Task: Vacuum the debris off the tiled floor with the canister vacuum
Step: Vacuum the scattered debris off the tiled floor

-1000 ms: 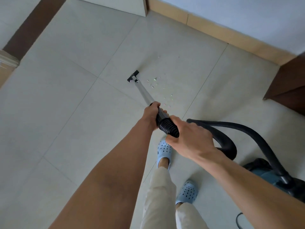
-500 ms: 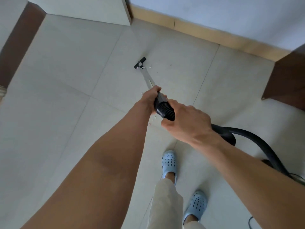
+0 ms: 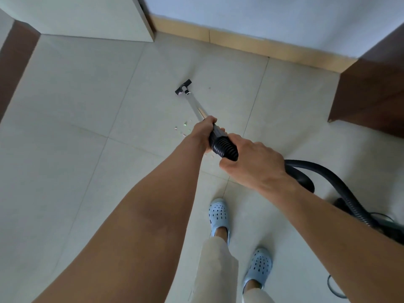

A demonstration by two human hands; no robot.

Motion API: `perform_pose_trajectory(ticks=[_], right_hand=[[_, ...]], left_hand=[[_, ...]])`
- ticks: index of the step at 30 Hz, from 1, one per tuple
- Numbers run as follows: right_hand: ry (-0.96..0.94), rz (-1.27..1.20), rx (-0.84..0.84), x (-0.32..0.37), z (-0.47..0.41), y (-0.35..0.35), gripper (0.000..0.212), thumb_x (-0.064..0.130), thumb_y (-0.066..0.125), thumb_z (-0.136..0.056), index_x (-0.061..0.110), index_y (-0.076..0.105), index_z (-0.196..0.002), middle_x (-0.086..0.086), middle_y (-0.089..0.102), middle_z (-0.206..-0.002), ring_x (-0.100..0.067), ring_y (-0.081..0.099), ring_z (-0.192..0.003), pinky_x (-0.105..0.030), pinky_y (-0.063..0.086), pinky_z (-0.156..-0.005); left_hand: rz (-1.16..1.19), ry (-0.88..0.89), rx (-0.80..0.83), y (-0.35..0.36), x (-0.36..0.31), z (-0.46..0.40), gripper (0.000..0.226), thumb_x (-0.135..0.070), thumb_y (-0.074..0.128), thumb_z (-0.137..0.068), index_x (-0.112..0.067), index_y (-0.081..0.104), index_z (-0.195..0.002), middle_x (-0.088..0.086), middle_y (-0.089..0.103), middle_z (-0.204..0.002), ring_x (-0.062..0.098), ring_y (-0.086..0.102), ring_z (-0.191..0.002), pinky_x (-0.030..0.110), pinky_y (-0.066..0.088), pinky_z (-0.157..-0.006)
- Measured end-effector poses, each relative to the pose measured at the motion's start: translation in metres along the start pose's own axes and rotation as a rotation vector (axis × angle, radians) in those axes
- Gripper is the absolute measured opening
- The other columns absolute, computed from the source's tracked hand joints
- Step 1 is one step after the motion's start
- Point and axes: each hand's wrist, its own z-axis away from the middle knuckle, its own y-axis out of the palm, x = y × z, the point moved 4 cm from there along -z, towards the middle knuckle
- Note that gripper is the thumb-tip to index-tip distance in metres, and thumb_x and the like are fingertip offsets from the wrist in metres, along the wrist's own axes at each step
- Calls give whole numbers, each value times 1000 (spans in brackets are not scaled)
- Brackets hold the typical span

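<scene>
My left hand [image 3: 202,130] grips the vacuum's metal wand [image 3: 193,103] near its upper end. My right hand [image 3: 251,162] holds the black ribbed hose cuff [image 3: 224,147] just behind it. The small black floor nozzle [image 3: 183,86] rests on the pale tiled floor [image 3: 87,106] ahead of me. Small pale scraps of debris [image 3: 182,127] lie on the tile just left of my left hand, between the nozzle and me. The black hose [image 3: 328,178] curves right to the dark canister [image 3: 391,228], mostly hidden behind my right forearm.
A brown cabinet [image 3: 371,92] stands at the right. A tan baseboard [image 3: 240,42] runs along the far wall, and a white panel corner [image 3: 131,20] juts out at top. A dark wooden edge [image 3: 15,60] borders the left. My blue clogs [image 3: 218,215] stand below; a cord [image 3: 334,287] lies at the lower right.
The nozzle has been pushed forward past the debris toward the far wall. The view shifted with it, and the scraps now lie behind the nozzle near my left hand.
</scene>
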Motion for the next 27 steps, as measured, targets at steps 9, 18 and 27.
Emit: perform_pose_trajectory(ticks=[9,18,27], right_hand=[[53,-146,-6,-27,-11,7,40,41,54,-91,29,53,-129,-1,68,-94,-27,62,-68,-32,49,-73],[84,-155,-29,-49,6,12,39,38,54,-91,26,52,-128,-1,65,-90,-27,59,-68,-32,42,-68],[140,-381,64,-73,44,31,25,37,55,-88,33,56,-113,4,66,-80,-19,65,-46,-29,51,-58]], left_hand=[[-129,27,-24,25,-1,-8,31,-17,48,-100,0,48,-126,11,56,-75,20,56,-61,25,49,-41],[-165,3,1,46,18,-2,19,-17,51,-98,0,48,-107,10,56,-70,20,56,-55,23,49,-40],[-297,1,-32,53,56,13,25,-18,52,-97,0,50,-115,12,57,-72,20,58,-55,24,50,-40]])
